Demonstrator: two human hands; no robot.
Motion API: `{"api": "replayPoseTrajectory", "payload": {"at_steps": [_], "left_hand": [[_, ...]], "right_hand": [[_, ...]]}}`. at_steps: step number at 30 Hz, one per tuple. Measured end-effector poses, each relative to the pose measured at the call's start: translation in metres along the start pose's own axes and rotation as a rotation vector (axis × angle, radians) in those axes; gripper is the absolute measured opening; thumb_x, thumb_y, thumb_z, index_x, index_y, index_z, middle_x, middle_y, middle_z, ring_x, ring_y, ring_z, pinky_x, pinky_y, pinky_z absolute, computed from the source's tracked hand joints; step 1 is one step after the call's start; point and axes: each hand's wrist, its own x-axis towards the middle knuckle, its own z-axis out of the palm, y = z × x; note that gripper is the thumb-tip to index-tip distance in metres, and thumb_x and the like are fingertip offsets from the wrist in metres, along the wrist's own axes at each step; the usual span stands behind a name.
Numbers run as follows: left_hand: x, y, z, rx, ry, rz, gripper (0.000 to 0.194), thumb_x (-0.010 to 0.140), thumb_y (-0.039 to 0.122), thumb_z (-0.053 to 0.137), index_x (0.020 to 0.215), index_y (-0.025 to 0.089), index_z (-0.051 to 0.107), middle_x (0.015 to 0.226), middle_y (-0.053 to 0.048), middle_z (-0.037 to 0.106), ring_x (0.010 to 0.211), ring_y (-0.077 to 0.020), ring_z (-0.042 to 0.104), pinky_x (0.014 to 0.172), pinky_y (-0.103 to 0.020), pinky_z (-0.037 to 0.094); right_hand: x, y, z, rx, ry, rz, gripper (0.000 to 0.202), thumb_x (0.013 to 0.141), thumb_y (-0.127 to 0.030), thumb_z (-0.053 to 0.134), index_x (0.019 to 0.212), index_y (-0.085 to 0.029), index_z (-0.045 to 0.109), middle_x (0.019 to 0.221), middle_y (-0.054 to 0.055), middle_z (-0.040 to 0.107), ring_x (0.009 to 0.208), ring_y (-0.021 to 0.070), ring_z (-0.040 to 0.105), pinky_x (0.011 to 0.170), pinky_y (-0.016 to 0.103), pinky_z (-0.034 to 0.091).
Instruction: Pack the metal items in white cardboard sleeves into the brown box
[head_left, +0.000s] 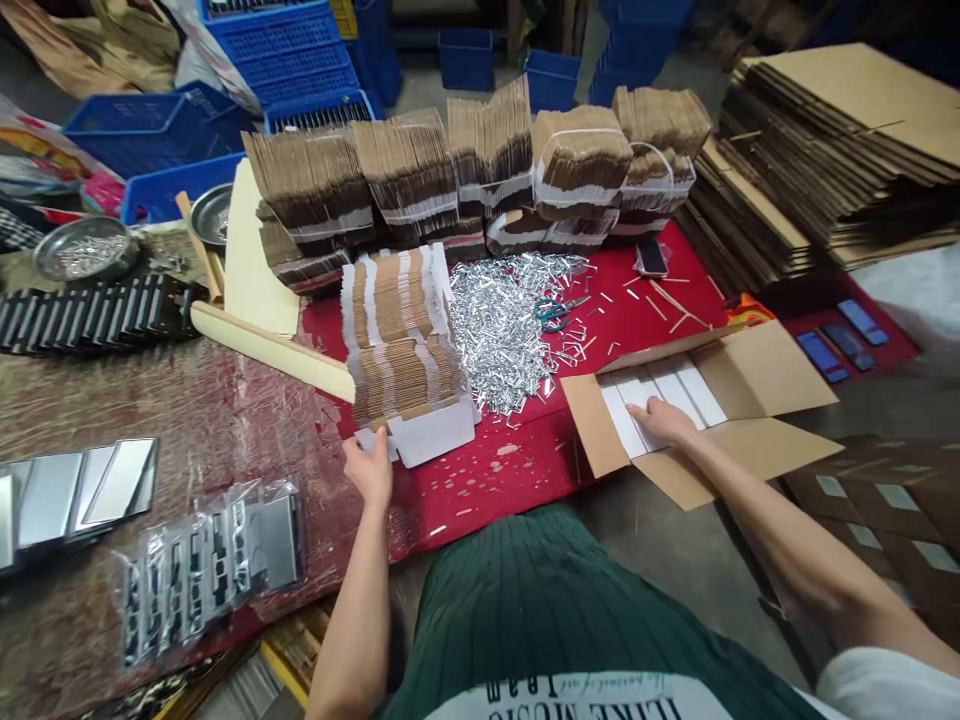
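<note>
My left hand is closed on the near left edge of a stack of folded cardboard pieces with white faces, lying on the red tabletop. Inside the open cardboard box at the right, my right hand rests with fingers bent on white boxes set side by side. Whether its fingers grip one of them is too small to tell. A heap of small silver metal parts lies between the stack and the box, with teal-handled scissors on its right side.
Banded cardboard bundles line the table's back. Flat cardboard sheets are piled at the right. Bagged parts, metal plates and a metal bowl sit on the left. Blue crates stand behind.
</note>
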Motion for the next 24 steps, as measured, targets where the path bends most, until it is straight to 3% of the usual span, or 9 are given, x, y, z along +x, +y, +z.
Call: {"api": "replayPoseTrajectory", "payload": {"at_steps": [2, 4, 5, 8, 10, 12, 16, 21, 24], "left_hand": [[-0.011, 0.005, -0.014, -0.084, 0.053, -0.015, 0.042, 0.08, 0.05, 0.05, 0.106, 0.017, 0.046, 0.096, -0.011, 0.063, 0.088, -0.0259, 0.06, 0.077, -0.035, 0.044], [-0.027, 0.014, -0.024, -0.161, 0.044, -0.026, 0.038, 0.081, 0.044, 0.05, 0.107, 0.017, 0.044, 0.096, -0.01, 0.061, 0.086, -0.0238, 0.059, 0.077, -0.034, 0.044], [-0.037, 0.019, -0.028, -0.216, -0.006, -0.009, 0.035, 0.082, 0.041, 0.049, 0.106, 0.017, 0.044, 0.094, -0.009, 0.061, 0.084, -0.0223, 0.059, 0.076, -0.033, 0.044], [-0.071, 0.031, -0.031, -0.429, -0.328, 0.149, 0.025, 0.082, 0.034, 0.047, 0.102, 0.019, 0.044, 0.085, -0.003, 0.059, 0.076, -0.0171, 0.057, 0.071, -0.029, 0.044], [-0.087, 0.028, -0.032, -0.521, -0.558, 0.27, 0.024, 0.08, 0.029, 0.047, 0.103, 0.02, 0.045, 0.082, 0.0, 0.058, 0.073, -0.0146, 0.056, 0.07, -0.027, 0.044], [-0.096, 0.015, -0.037, -0.541, -0.703, 0.326, 0.027, 0.076, 0.024, 0.048, 0.103, 0.02, 0.046, 0.082, 0.001, 0.058, 0.073, -0.0136, 0.055, 0.07, -0.026, 0.043], [-0.098, -0.021, -0.051, -0.494, -0.894, 0.358, 0.034, 0.067, 0.016, 0.048, 0.101, 0.02, 0.051, 0.082, 0.002, 0.058, 0.074, -0.0128, 0.054, 0.069, -0.025, 0.042], [-0.086, -0.047, -0.054, -0.672, -0.982, 0.239, 0.032, 0.065, 0.018, 0.045, 0.097, 0.019, 0.05, 0.077, 0.002, 0.057, 0.068, -0.0115, 0.054, 0.062, -0.022, 0.04], [-0.078, -0.051, -0.057, -0.725, -1.032, 0.218, 0.032, 0.064, 0.018, 0.044, 0.095, 0.019, 0.049, 0.073, 0.002, 0.056, 0.064, -0.011, 0.053, 0.06, -0.022, 0.04]], "right_hand": [[-0.026, -0.031, -0.009, 0.051, 0.262, -0.097, 0.052, 0.088, -0.05, 0.037, 0.115, -0.009, 0.053, 0.109, 0.021, 0.055, 0.103, 0.0324, 0.051, 0.082, 0.041, 0.041], [-0.066, -0.082, -0.008, 0.173, 0.548, -0.328, 0.046, 0.091, -0.043, 0.033, 0.12, -0.013, 0.05, 0.114, 0.019, 0.052, 0.109, 0.0296, 0.047, 0.09, 0.041, 0.038], [-0.087, -0.111, -0.003, 0.227, 0.606, -0.483, 0.043, 0.091, -0.041, 0.032, 0.121, -0.015, 0.05, 0.115, 0.017, 0.052, 0.109, 0.0282, 0.046, 0.092, 0.041, 0.036], [-0.139, -0.186, 0.021, 0.193, 0.573, -1.016, 0.041, 0.09, -0.042, 0.039, 0.123, -0.021, 0.051, 0.119, 0.013, 0.052, 0.113, 0.0274, 0.043, 0.099, 0.044, 0.03], [-0.157, -0.212, 0.035, 0.129, 0.507, -1.183, 0.042, 0.089, -0.043, 0.042, 0.124, -0.022, 0.052, 0.123, 0.013, 0.051, 0.116, 0.0284, 0.041, 0.1, 0.047, 0.028], [-0.164, -0.218, 0.044, 0.063, 0.396, -1.192, 0.046, 0.089, -0.047, 0.041, 0.122, -0.019, 0.054, 0.129, 0.015, 0.047, 0.118, 0.0299, 0.04, 0.098, 0.047, 0.031], [-0.175, -0.208, 0.049, -0.104, -0.007, -1.073, 0.051, 0.087, -0.06, 0.035, 0.109, -0.024, 0.065, 0.124, 0.014, 0.052, 0.112, 0.0309, 0.046, 0.091, 0.047, 0.036], [-0.202, -0.212, 0.053, 0.055, 0.024, -0.939, 0.044, 0.089, -0.052, 0.038, 0.116, -0.024, 0.06, 0.117, 0.013, 0.058, 0.113, 0.0293, 0.047, 0.094, 0.045, 0.034], [-0.208, -0.209, 0.054, 0.288, -0.229, -0.954, 0.034, 0.09, -0.039, 0.04, 0.113, -0.021, 0.057, 0.095, 0.006, 0.065, 0.086, 0.0188, 0.058, 0.076, 0.03, 0.043]]}}
